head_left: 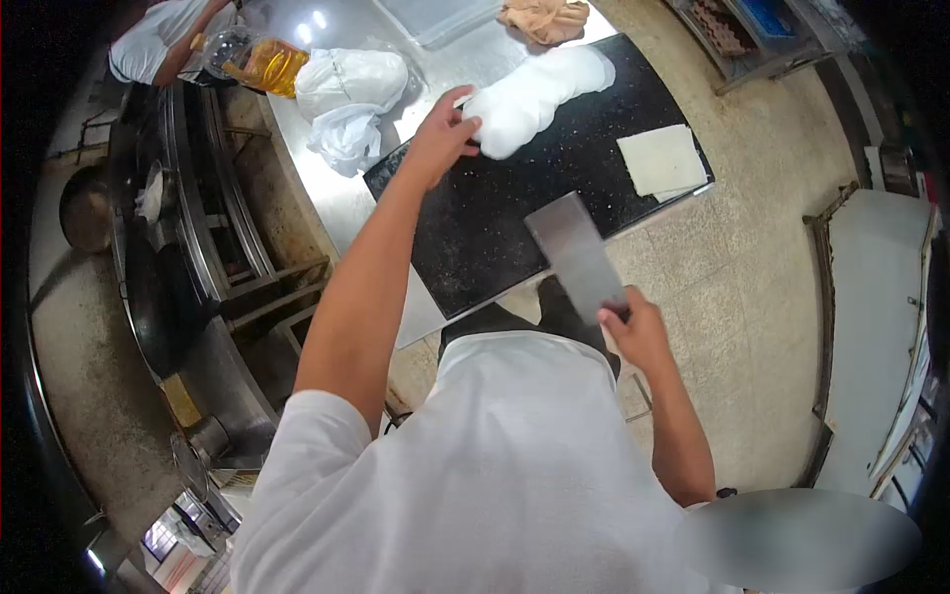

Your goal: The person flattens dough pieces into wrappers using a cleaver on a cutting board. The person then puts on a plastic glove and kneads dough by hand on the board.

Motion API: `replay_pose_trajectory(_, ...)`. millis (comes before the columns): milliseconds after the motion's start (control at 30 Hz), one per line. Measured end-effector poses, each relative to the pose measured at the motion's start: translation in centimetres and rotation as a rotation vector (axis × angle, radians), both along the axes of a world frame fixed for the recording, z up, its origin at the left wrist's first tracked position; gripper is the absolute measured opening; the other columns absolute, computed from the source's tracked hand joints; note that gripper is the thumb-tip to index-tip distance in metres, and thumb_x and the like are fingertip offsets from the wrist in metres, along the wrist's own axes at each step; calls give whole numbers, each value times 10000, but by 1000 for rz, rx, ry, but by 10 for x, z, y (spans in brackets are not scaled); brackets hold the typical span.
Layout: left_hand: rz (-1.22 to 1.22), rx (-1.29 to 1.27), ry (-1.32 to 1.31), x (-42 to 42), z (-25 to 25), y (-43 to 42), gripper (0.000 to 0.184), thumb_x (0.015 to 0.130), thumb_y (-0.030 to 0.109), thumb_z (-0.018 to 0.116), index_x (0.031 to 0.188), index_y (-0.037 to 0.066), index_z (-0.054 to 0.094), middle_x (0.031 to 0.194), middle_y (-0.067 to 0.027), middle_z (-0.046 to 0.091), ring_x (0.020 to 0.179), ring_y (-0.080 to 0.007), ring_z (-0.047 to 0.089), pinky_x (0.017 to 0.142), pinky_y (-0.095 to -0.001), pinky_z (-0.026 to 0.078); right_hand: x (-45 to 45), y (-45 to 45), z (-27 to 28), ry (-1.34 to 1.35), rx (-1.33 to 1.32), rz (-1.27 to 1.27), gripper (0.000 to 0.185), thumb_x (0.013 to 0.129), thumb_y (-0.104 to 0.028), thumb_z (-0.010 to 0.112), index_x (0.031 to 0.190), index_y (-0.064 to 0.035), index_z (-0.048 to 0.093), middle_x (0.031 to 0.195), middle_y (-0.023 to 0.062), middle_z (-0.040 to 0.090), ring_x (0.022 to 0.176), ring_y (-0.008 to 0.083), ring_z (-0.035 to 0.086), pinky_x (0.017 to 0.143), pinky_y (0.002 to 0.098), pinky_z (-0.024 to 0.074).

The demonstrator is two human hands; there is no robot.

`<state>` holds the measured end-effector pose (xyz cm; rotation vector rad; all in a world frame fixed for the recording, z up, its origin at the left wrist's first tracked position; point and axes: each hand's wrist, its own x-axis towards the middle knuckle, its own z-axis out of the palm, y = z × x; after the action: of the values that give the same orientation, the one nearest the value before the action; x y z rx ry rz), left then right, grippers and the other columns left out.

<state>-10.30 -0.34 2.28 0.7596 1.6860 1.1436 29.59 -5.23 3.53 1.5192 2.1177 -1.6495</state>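
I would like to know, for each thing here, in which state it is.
Left hand: open, at the white mass
Right hand: closed around the flat blade
Flat blade: raised
White mass: lumpy, elongated
Black board: speckled white
Pale sheets: stacked, slightly offset
Cloth: crumpled
Bottle: partly filled, yellow liquid
White bag: bulging

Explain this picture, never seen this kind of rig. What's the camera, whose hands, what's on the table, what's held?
There is no robot here: one head-worn camera looks forward and down at the wearer's bare hands. The right hand holds a broad, flat metal blade. The left hand has its fingers at one end of a soft white mass, perhaps dough, lying on a black board. Pale flat squares sit at the board's right edge. Beyond are a white plastic bag, a bottle of yellow liquid and a tan cloth. Another person shows at the upper left.
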Motion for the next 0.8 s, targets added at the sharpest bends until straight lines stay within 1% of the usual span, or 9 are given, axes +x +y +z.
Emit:
replay_pose_trajectory(67, 86, -69, 116, -17, -12, 2, 639, 925, 117, 655, 1505, 98, 388, 1143, -118, 615, 904, -173, 645, 716, -312, 571, 13, 16, 8, 213, 273, -96, 290, 920, -231, 711, 1036, 10, 599, 862, 185, 722, 744, 293, 724, 658, 381, 546)
replay_pose_trajectory(200, 192, -16, 325, -43, -14, -60, 692, 903, 208, 710, 1504, 74, 395, 1240, -172, 587, 962, -213, 644, 713, -324, 574, 18, 44, 13, 310, 218, -329, 267, 975, -254, 661, 1105, -28, 601, 765, 88, 665, 647, 200, 656, 613, 320, 520)
replay_pose_trajectory(267, 169, 4, 586, -49, -9, -116, 667, 889, 226, 733, 1458, 37, 441, 1257, -183, 566, 1008, -254, 627, 793, -361, 557, -2, 60, -10, 753, 89, -698, 209, 1012, -250, 606, 1100, -64, 570, 734, 36, 584, 593, 158, 580, 573, 291, 494)
replay_pose_trajectory(367, 229, -126, 965, -34, -13, -210, 630, 846, 224, 780, 1356, -15, 499, 1247, -201, 541, 1080, -321, 593, 933, -434, 497, -36, 75, -43, 633, -281, -1004, 176, 1027, -248, 571, 1067, -82, 531, 739, 36, 549, 580, 160, 556, 547, 310, 487)
replay_pose_trajectory(433, 225, -315, 860, -15, -15, -256, 569, 811, 224, 807, 1253, -30, 553, 1188, -213, 560, 1057, -355, 590, 928, -452, 479, -44, 65, -64, 514, -325, -1084, 148, 1037, -249, 543, 1036, -105, 511, 731, 33, 541, 574, 149, 543, 531, 310, 475)
replay_pose_trajectory(533, 101, -200, 889, -9, -34, -289, 425, 793, 205, 814, 1100, -14, 616, 1045, -191, 610, 935, -344, 620, 822, -441, 505, -59, 25, -39, 584, -391, -1144, 68, 1033, -191, 528, 1040, -127, 508, 724, 18, 533, 550, 132, 515, 490, 296, 438)
replay_pose_trajectory(633, 114, -118, 833, -26, -50, -281, 296, 799, 185, 796, 979, 8, 642, 898, -156, 626, 793, -324, 629, 718, -423, 513, -75, -34, -21, 425, -341, -979, 89, 1006, -186, 564, 1019, -125, 500, 724, 13, 527, 548, 132, 520, 485, 278, 441)
replay_pose_trajectory(700, 155, -66, 809, -46, -53, -275, 276, 809, 199, 797, 960, 15, 657, 868, -144, 632, 767, -300, 646, 691, -412, 523, -92, -75, -13, 228, -264, -668, 98, 998, -182, 576, 1010, -113, 508, 729, 6, 538, 542, 112, 521, 468, 267, 426)
replay_pose_trajectory(800, 164, 26, 798, -71, -61, -279, 227, 821, 183, 773, 950, 32, 662, 854, -131, 631, 746, -305, 650, 670, -417, 529, -158, -130, 28, -37, 186, -74, 105, 974, -154, 573, 1013, -68, 526, 779, 132, 620, 635, 283, 628, 554, 392, 490)
